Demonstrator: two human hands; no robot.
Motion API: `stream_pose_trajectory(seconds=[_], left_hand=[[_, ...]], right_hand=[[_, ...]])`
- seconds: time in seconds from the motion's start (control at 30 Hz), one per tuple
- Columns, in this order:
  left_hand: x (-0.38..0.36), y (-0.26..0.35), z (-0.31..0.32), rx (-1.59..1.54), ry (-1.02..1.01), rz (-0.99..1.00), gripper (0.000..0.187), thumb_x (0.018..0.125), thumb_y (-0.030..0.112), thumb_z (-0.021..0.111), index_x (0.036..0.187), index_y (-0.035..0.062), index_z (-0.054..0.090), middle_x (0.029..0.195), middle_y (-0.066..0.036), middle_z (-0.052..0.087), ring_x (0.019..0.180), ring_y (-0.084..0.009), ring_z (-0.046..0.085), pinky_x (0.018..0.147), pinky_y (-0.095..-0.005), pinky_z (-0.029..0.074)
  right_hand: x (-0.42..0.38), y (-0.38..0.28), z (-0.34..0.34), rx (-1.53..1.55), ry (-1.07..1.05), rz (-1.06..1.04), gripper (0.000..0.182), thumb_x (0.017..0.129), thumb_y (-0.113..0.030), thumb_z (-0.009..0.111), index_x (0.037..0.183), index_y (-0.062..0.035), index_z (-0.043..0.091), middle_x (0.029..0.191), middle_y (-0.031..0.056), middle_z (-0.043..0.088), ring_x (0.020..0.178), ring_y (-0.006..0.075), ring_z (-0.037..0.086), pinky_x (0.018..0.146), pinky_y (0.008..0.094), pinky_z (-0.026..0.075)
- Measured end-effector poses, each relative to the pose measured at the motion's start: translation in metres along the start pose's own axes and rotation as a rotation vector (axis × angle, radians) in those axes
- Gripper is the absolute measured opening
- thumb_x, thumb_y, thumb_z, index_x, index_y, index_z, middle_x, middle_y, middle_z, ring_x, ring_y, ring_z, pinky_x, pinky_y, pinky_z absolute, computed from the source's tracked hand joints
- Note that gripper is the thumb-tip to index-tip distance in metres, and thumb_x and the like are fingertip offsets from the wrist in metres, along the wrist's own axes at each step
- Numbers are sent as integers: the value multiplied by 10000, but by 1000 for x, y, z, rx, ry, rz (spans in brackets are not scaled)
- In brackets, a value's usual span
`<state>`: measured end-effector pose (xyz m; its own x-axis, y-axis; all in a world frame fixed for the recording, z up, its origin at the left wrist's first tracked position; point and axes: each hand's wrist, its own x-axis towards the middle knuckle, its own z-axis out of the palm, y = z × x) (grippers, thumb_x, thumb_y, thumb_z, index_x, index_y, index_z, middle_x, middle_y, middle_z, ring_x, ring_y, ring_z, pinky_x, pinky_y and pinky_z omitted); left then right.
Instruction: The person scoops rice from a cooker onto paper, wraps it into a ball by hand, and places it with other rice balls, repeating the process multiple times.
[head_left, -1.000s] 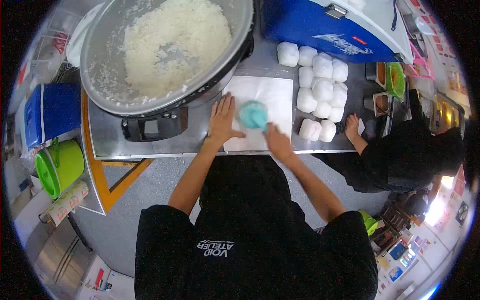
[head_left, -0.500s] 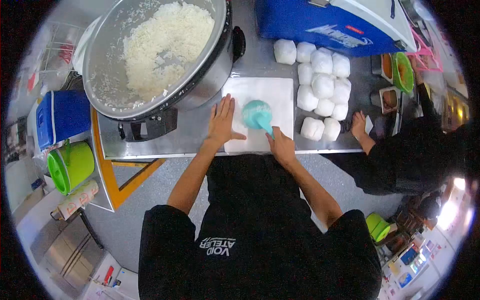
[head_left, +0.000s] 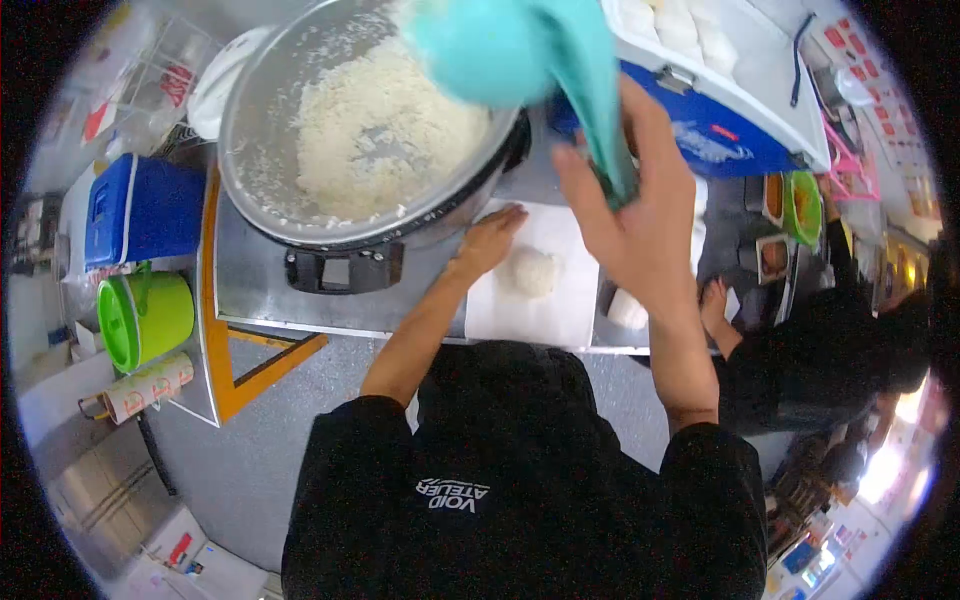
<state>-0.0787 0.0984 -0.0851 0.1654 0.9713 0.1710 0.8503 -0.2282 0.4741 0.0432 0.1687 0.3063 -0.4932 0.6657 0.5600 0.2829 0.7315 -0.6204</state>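
Note:
A rounded mound of rice (head_left: 535,273) sits on a sheet of white paper (head_left: 500,318) on the metal counter. My left hand (head_left: 490,242) lies on the paper's upper left part, fingers stretched out, beside the mound and near the rice pot. Raised above the counter, my right hand (head_left: 645,200) is closed around the handle of a turquoise scoop (head_left: 480,55), blurred by motion. The scoop's round bowl overlaps the far rim of the big pot (head_left: 245,195) in view. Loose cooked rice (head_left: 350,130) fills part of that pot.
White wrapped bundles (head_left: 627,310) stand right of the paper, mostly hidden by my right hand. Behind is a blue cooler (head_left: 715,145) with its white lid up and bundles inside. A co-worker's hand (head_left: 715,305) rests at the right, near metal food containers (head_left: 772,258) and a green bowl (head_left: 803,208).
My right hand has lifted the scoop off the paper, up and away, uncovering the rice mound. My left hand has slid toward the paper's upper edge. The view has shifted slightly.

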Motion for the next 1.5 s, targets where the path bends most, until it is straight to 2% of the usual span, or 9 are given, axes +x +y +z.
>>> stream_pose_trajectory(seconds=[0.3, 0.4, 0.5, 0.63, 0.77, 0.87, 1.0, 1.2, 1.5], left_hand=[[19, 10, -21, 29, -54, -8, 282, 824, 67, 545, 1077, 45, 666, 1156, -144, 669, 1133, -287, 617, 1008, -394, 476], [25, 15, -26, -25, 3, -49, 188, 796, 42, 564, 959, 42, 658, 1038, -145, 681, 1064, -306, 632, 971, -408, 487], [28, 22, -22, -252, 302, -60, 152, 736, 3, 603, 877, 57, 619, 905, -124, 657, 1017, -312, 629, 1009, -512, 430], [48, 36, -58, -166, -203, -158, 269, 704, 80, 655, 961, 81, 575, 882, -111, 627, 974, -308, 618, 1008, -651, 339], [63, 52, -47, -161, -74, -339, 420, 683, 324, 751, 1021, 105, 631, 970, -135, 655, 981, -294, 637, 948, -559, 423], [78, 38, -46, -139, -422, -445, 395, 706, 373, 749, 1002, 118, 692, 1036, -126, 679, 969, -322, 652, 861, -500, 477], [71, 54, -97, -308, -464, -212, 131, 814, 201, 645, 820, 119, 747, 1016, -145, 700, 964, -327, 664, 853, -474, 479], [-2, 104, -87, 8, -96, 59, 125, 835, 148, 626, 846, 63, 716, 980, -112, 613, 995, -286, 580, 883, -447, 460], [-58, 133, -52, -11, -3, -53, 522, 870, 190, 639, 1361, 54, 523, 1451, -205, 415, 1323, -383, 426, 1051, -506, 394]], right_hand=[[100, 13, 104, -285, -441, -226, 298, 863, -158, 703, 1101, 12, 646, 1003, 165, 671, 907, 350, 637, 836, 363, 513], [88, 24, 78, 21, -90, -361, 252, 863, -210, 693, 1020, -14, 674, 892, 160, 671, 826, 324, 670, 732, 404, 539], [27, 61, 39, 226, 6, 83, 207, 876, -153, 686, 1036, -22, 688, 928, 144, 687, 814, 260, 678, 727, 336, 533], [-83, 160, 37, 82, -232, 565, 162, 846, -71, 669, 1001, -28, 690, 974, 168, 687, 853, 264, 680, 773, 339, 533], [-156, 230, 59, -51, -468, 282, 277, 761, -23, 627, 1031, -43, 684, 1082, 179, 663, 1028, 325, 635, 914, 440, 494], [-166, 251, 72, -141, -619, 211, 328, 728, -44, 618, 1050, -64, 680, 1129, 174, 644, 1096, 351, 595, 968, 484, 461], [-171, 251, 53, -417, -821, 195, 297, 747, -115, 650, 1042, -78, 658, 1065, 171, 636, 1049, 356, 591, 924, 488, 475], [-245, 185, 17, -377, -573, 497, 289, 745, -93, 691, 1026, -60, 631, 1101, 155, 606, 1049, 356, 578, 907, 455, 488], [-297, 226, 48, -230, -171, 571, 490, 759, 47, 602, 1234, -40, 521, 1151, 201, 639, 1109, 398, 589, 936, 452, 483]])
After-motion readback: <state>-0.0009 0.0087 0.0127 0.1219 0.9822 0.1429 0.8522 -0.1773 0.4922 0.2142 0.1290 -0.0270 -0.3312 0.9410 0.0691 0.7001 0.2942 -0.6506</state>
